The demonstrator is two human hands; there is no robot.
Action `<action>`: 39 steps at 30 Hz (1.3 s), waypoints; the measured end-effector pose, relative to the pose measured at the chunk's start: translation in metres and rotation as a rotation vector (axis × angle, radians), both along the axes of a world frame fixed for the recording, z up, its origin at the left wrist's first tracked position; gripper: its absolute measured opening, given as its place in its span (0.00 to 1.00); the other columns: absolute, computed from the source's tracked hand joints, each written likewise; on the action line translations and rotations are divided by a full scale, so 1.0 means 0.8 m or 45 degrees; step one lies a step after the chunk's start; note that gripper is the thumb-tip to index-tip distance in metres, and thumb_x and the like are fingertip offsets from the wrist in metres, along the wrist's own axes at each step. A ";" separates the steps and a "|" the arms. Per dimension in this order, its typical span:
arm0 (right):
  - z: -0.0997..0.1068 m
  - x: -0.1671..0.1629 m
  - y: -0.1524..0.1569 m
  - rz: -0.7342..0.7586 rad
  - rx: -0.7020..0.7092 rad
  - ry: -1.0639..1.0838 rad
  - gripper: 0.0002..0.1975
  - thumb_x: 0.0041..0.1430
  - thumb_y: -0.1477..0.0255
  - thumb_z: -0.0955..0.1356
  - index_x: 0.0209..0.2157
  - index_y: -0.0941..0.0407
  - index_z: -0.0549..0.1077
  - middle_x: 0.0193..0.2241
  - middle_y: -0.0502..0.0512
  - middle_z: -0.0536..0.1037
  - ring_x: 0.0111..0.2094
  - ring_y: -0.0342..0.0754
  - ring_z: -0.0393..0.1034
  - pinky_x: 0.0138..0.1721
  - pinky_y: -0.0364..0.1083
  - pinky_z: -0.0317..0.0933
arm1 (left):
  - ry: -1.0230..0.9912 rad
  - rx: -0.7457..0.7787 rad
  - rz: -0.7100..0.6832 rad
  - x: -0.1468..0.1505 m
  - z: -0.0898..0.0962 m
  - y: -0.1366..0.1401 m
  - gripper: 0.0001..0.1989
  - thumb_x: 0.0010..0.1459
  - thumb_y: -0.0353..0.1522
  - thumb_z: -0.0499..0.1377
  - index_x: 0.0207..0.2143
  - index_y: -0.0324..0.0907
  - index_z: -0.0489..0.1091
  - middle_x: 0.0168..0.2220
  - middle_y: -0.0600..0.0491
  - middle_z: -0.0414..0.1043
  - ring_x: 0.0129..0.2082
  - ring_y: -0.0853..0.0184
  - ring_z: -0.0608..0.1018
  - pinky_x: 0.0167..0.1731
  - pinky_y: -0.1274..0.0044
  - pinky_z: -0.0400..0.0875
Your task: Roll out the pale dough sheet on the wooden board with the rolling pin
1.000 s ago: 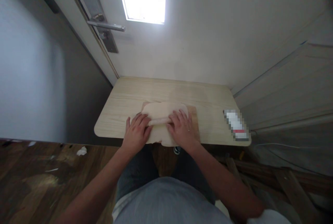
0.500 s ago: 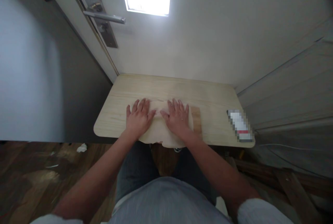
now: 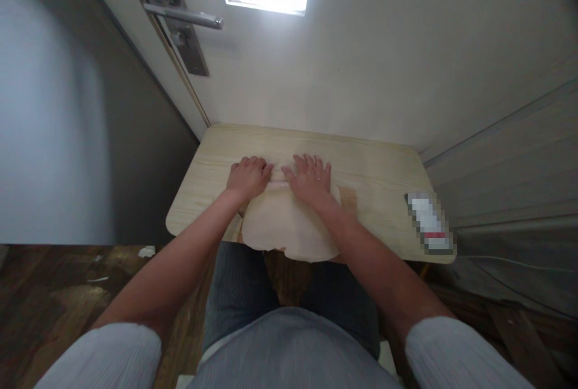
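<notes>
Forearms (image 3: 180, 250) stretch forward, palms down, over a pale sheet (image 3: 289, 223) on a wooden board (image 3: 348, 199) at the table's (image 3: 379, 166) near edge. The left hand (image 3: 250, 178) bends its fingers close together; I cannot tell whether they grip. The right hand (image 3: 310, 178) spreads its fingers slightly. Between the thumbs shows a pale rod (image 3: 277, 185).

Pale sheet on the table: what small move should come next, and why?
Probably roll the rod-like strip back toward the near side: the left hand and right hand flank its visible part near the far edge of the pale sheet, most of which lies nearer.
</notes>
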State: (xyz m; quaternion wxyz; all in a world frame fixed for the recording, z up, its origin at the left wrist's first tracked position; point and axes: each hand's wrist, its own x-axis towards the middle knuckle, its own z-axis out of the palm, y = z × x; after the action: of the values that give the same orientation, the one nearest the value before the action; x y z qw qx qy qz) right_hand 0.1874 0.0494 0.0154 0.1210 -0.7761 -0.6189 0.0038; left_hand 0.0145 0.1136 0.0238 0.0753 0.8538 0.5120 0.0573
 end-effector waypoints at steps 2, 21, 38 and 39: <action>0.003 0.003 0.007 -0.003 -0.050 0.014 0.32 0.70 0.50 0.56 0.65 0.54 0.65 0.65 0.64 0.65 0.66 0.66 0.53 0.64 0.71 0.39 | 0.002 -0.021 -0.011 0.003 0.001 0.009 0.29 0.71 0.45 0.38 0.45 0.42 0.76 0.49 0.40 0.76 0.53 0.49 0.73 0.51 0.58 0.65; 0.000 -0.014 -0.130 0.140 0.040 -0.030 0.31 0.71 0.53 0.57 0.65 0.56 0.65 0.67 0.65 0.62 0.69 0.64 0.49 0.66 0.69 0.37 | -0.185 0.205 0.235 -0.026 0.002 -0.167 0.28 0.70 0.46 0.44 0.62 0.39 0.63 0.60 0.38 0.70 0.59 0.49 0.70 0.58 0.55 0.61; -0.003 -0.017 -0.042 0.028 0.031 -0.052 0.30 0.70 0.54 0.58 0.66 0.54 0.63 0.66 0.64 0.63 0.68 0.66 0.50 0.65 0.72 0.37 | -0.175 0.051 0.175 -0.022 -0.006 -0.073 0.27 0.71 0.47 0.41 0.63 0.45 0.64 0.65 0.42 0.64 0.64 0.49 0.65 0.61 0.48 0.55; -0.004 -0.017 -0.035 0.021 0.021 -0.044 0.30 0.70 0.54 0.58 0.66 0.54 0.63 0.66 0.64 0.63 0.68 0.66 0.51 0.65 0.72 0.37 | -0.171 0.025 0.175 -0.022 -0.006 -0.066 0.27 0.71 0.47 0.40 0.62 0.45 0.64 0.65 0.43 0.64 0.64 0.49 0.64 0.61 0.46 0.54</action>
State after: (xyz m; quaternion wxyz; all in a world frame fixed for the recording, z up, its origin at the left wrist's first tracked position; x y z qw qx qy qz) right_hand 0.1740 0.0214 0.0123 0.1167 -0.7700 -0.6272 -0.0138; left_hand -0.0030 0.0611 0.0193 0.0971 0.8116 0.5626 0.1244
